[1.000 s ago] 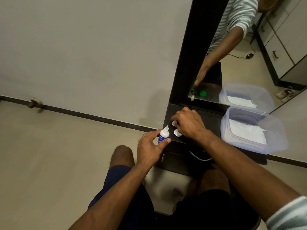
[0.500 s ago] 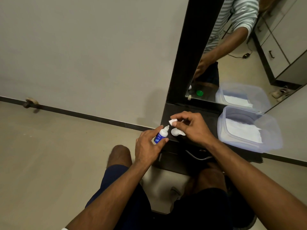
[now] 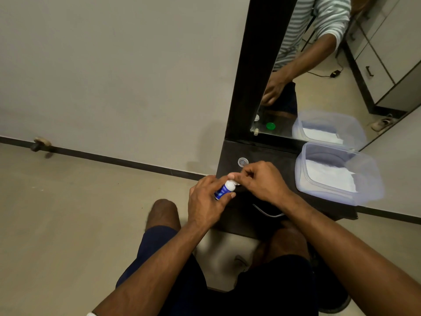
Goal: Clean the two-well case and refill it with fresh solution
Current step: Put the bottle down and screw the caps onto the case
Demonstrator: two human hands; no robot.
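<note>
Hiding behind right hand (image 3: 262, 181): bottle (image 3: 224, 190) cap, case.

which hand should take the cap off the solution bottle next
Right. The left hand already grips the solution bottle round its body, steadying it, while the right hand has its fingers pinched at the bottle's white top, so it is placed to open it.

No legible text, bottle (image 3: 224, 189) label included
</note>
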